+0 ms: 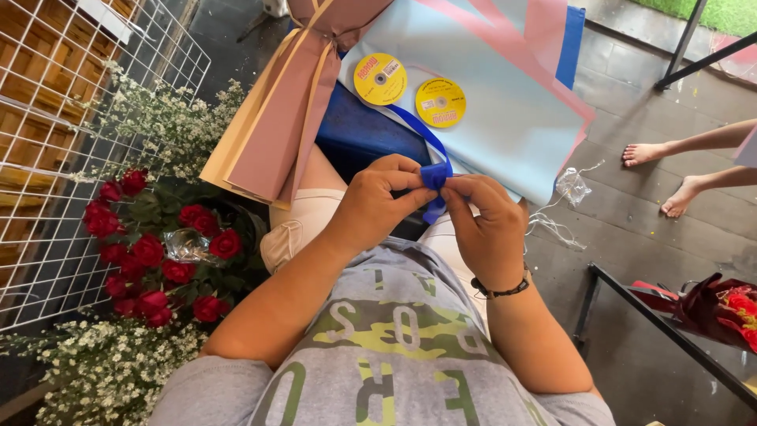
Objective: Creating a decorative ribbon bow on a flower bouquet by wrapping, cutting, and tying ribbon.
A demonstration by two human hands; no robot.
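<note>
A blue ribbon (434, 175) is pinched between both of my hands just above my lap. My left hand (377, 203) grips it from the left with thumb and fingers closed. My right hand (487, 222), with a dark bracelet at the wrist, holds the ribbon's folded part from the right. The ribbon's tail runs up to a yellow ribbon spool (440, 102) lying on pale blue wrapping paper (512, 118). A second yellow spool (380, 79) lies beside it.
Red roses (154, 252) and small white flowers (102, 371) stand at my left, beside a white wire grid (63, 134). Pink and tan paper sheets (276, 118) hang over a blue box (355, 130). Another person's bare feet (662, 173) are at right. A black metal frame (654, 323) is lower right.
</note>
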